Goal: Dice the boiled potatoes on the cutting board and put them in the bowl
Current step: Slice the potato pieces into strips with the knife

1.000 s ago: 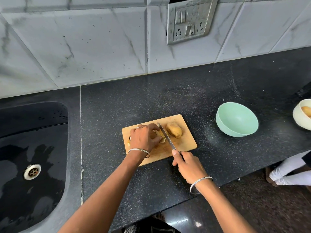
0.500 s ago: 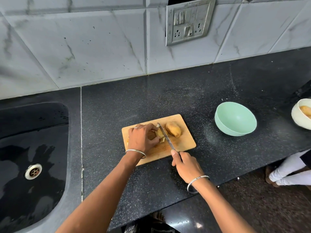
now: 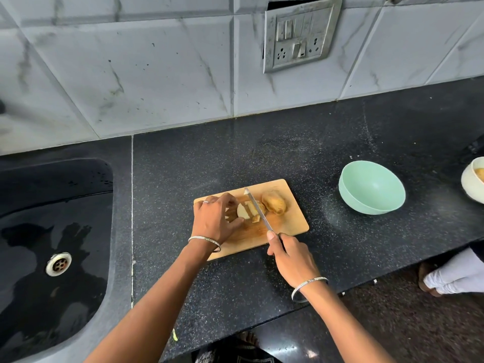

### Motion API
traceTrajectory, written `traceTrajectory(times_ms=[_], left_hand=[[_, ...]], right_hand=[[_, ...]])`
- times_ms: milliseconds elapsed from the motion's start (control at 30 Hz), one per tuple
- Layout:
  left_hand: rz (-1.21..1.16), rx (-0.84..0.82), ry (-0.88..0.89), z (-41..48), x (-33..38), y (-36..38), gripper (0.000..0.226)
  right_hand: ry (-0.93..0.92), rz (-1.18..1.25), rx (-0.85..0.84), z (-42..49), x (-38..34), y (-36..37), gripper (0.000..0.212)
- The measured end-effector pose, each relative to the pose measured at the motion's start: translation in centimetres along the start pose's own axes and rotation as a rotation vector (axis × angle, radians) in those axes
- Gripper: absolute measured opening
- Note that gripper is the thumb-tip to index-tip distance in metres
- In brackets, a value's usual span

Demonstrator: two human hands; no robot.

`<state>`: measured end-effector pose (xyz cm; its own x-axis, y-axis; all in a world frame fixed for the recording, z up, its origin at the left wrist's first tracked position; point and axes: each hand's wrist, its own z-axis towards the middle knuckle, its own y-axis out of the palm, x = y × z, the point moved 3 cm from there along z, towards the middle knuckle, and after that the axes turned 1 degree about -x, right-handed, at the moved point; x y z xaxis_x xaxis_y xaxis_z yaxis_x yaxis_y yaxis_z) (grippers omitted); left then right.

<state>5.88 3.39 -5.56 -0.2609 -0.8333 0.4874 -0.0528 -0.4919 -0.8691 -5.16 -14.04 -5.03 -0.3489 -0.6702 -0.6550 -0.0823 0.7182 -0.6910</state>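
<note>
Cut potato [image 3: 245,210]: found on the left half of the cutting board [image 3: 290,222], its pale cut face turned toward the blade, with small loose pieces beside it.
Whole potato [image 3: 273,203]: left skin-on near the board's far right corner, just beyond the blade.
Left hand [image 3: 213,221]: fingers are curled over the cut potato, which is pinned to the board.
Right hand [image 3: 290,254]: the handle of the knife [image 3: 258,209] is wrapped by the fingers, with the forefinger laid toward the blade.
Handling: boiled flesh is judged soft, light and crumbly, and the moist cut face likely slippery, so gentle pressure is advised.
Hold: best taken on the rounded skin side, away from the edge.
Bowl [image 3: 366,208]: set well apart to the right, and no pieces are seen inside.
</note>
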Motion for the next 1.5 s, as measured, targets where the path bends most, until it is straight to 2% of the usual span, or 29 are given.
traceTrajectory(times_ms=[100, 267, 567, 800, 900, 1267, 1500], left_hand=[[0.057, -0.035, -0.037, 0.3, 0.0, 0.1, 0.049], [0.092, -0.071, -0.073, 0.5, 0.1, 0.2, 0.038], [0.056, -0.075, -0.098, 0.6, -0.1, 0.2, 0.04], [0.032, -0.079, -0.104, 0.7, -0.1, 0.3, 0.038], [0.032, -0.083, -0.115, 0.7, -0.2, 0.4, 0.036], [-0.015, -0.068, -0.137, 0.6, -0.2, 0.2, 0.03], [0.013, -0.06, -0.136, 0.5, -0.3, 0.2, 0.035]], right_hand=[[-0.004, -0.047, -0.024, 0.0, -0.3, 1.2, 0.053], [0.041, -0.114, -0.053, 0.0, -0.1, 2.7, 0.055], [0.041, -0.144, -0.082, -0.3, -0.6, 2.7, 0.052], [0.103, -0.185, -0.09, 0.2, -1.8, 2.5, 0.041], [0.132, -0.209, -0.099, 0.8, -2.3, 2.9, 0.046], [0.144, -0.3, -0.076, -3.7, 0.5, 1.7, 0.051], [0.081, -0.249, -0.063, -2.3, -0.5, 1.7, 0.047]])
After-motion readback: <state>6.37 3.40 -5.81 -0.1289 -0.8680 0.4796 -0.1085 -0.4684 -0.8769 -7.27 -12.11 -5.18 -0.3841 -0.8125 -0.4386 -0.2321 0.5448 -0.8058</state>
